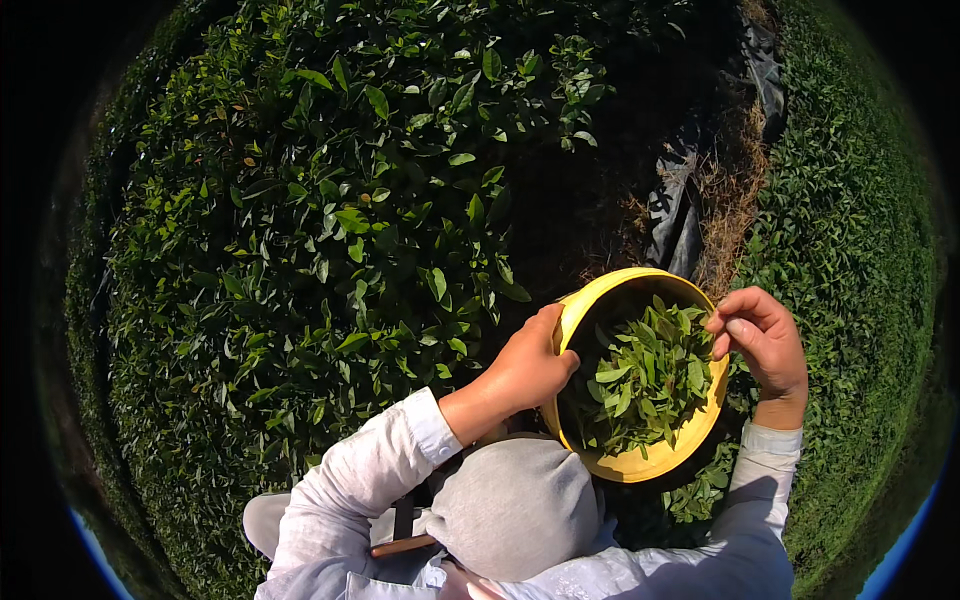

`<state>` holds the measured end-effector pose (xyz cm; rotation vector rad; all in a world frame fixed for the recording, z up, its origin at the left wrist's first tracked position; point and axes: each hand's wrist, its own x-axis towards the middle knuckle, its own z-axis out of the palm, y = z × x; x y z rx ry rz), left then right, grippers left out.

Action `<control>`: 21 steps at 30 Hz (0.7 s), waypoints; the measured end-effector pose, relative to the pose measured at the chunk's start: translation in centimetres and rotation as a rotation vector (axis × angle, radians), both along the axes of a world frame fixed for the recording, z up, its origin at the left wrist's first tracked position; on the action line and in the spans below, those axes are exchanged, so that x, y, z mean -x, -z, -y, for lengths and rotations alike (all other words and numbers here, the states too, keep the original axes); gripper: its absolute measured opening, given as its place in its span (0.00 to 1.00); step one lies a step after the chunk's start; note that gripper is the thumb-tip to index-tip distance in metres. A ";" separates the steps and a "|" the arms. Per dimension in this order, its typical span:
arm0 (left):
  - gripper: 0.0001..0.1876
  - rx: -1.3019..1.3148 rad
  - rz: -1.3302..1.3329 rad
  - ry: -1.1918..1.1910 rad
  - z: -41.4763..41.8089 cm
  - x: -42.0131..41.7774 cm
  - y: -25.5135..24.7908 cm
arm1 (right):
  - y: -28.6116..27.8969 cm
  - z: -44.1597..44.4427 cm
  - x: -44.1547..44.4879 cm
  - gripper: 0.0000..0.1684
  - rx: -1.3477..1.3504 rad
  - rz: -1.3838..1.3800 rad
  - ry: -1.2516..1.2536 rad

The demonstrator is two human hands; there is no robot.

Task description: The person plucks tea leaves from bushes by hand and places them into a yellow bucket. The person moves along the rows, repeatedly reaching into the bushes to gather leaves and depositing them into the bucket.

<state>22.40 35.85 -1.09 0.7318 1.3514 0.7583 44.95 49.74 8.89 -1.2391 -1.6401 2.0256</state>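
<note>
A round yellow container [637, 469] with a wide rim is tilted before me, holding a heap of plucked green leafy shoots [652, 367]. My left hand [529, 364] grips its left wall, the thumb over the rim and the fingers outside. At the right rim, my right hand [757, 337] is raised with thumb and fingertips drawn together near the edge; whether something small is between them cannot be told.
Dense leafy bushes, probably tea [315, 247], fill the left. Another row of bushes [847, 300] runs down the right. Between them lie dark ground, dry grass [731, 195] and crumpled dark plastic sheeting [675, 217]. A grey cloth-covered rounded form [517, 502] is below the container.
</note>
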 end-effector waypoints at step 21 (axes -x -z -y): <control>0.32 -0.335 -0.340 -0.310 -8.4 4.6 -3.7 | 7.4 -9.6 -1.6 0.18 -0.039 -0.179 0.624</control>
